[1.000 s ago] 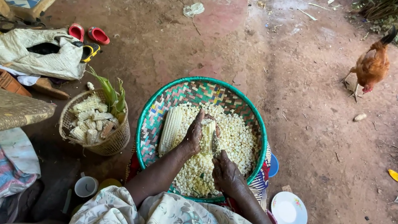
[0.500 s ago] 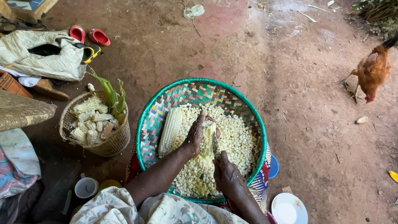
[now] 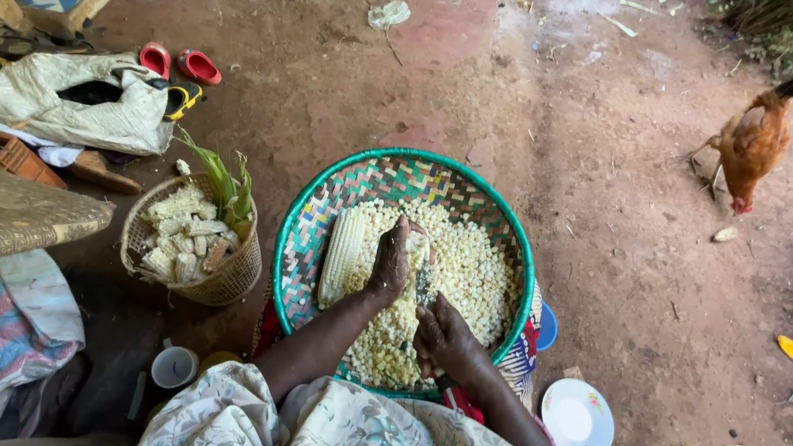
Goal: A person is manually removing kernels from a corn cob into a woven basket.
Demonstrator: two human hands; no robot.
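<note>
Corn cob, pale yellow and partly stripped (image 3: 415,261), lies upright over the loose kernels (image 3: 472,263) inside the round woven basket with a green rim (image 3: 300,231) on the dirt ground. Left hand (image 3: 392,263): grip clamped on the cob's upper part. Right hand (image 3: 443,335): grip curled at the cob's lower end, apparently holding a thin blade; contact is unclear. A whole unstripped cob (image 3: 342,257) lies just beside the left hand. A brown hen (image 3: 754,141) stands well apart.
</note>
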